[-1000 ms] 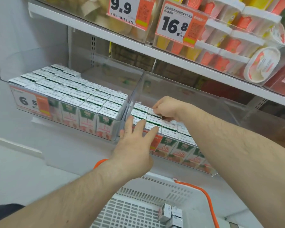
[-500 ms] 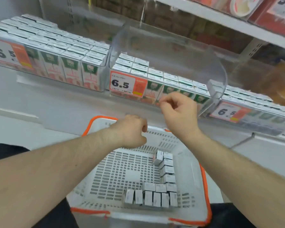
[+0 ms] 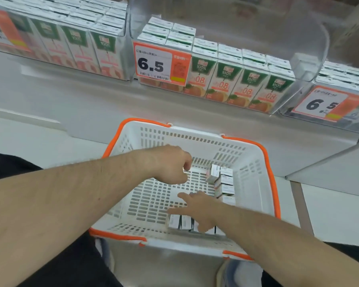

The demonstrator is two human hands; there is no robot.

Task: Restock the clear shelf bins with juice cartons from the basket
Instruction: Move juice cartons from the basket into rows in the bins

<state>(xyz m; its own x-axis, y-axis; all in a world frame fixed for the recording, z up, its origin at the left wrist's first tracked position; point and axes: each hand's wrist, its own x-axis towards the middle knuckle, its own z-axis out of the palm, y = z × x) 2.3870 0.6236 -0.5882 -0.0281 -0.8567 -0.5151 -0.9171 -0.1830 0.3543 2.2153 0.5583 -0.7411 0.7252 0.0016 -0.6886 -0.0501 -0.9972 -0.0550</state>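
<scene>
Both bare arms reach down into the basket (image 3: 255,172) at lower centre of the frame, a white perforated one with an orange rim; the left hand (image 3: 170,164) hangs over the far middle of the basket floor with its fingers curled under in a loose fist, and it seems to hold nothing, though the fingertips are hidden; the right hand (image 3: 197,208) is spread wide, fingers splayed, lying on the row of cartons (image 3: 178,221) that stands along the near wall; whether it grips one cannot be told. A second line of cartons (image 3: 224,183) runs along the basket's right side, the farthest one tilted. Across the top of the frame sit three clear bins; the middle bin (image 3: 311,65) holds green-and-orange cartons in rows, its rear space bare, with a price tag (image 3: 161,64) reading 6.5 on its front left; the left bin (image 3: 127,38) at upper left is packed full; the right bin (image 3: 288,112) at upper right shows carton tops behind another 6.5 tag (image 3: 327,104). Dark trousers (image 3: 71,264) fill the lower left.
</scene>
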